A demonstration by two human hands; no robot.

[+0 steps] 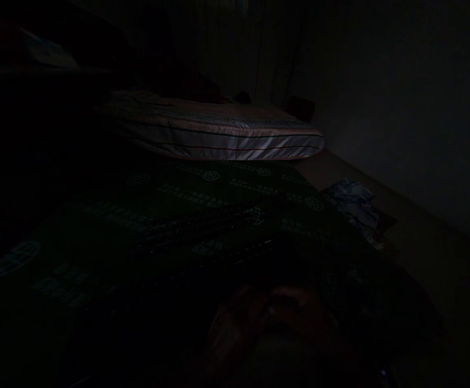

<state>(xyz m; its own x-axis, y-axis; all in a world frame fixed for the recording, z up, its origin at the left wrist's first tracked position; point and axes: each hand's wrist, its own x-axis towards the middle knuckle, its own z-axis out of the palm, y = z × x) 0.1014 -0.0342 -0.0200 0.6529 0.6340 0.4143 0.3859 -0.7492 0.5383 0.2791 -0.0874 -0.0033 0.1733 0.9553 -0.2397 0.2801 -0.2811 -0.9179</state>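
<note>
The view is very dark. At the bottom middle is a dim reddish-brown shape [267, 318] that may be my hands close together. I cannot separate left from right or make out fingers, nor see whether anything is held. Just beyond this shape, long dark strips [214, 223] dotted with small light specks lie across a green sheet [109, 242]. The sheet is printed with pale globe marks and lettering. A second dark band with light dashes runs nearer to the reddish shape.
A striped mattress [235, 143] lies at the far end of the green sheet. Crumpled light cloth [352, 196] rests on the floor [429, 258] at the right, beside a pale wall [413, 118]. Deep shadow hides the left side.
</note>
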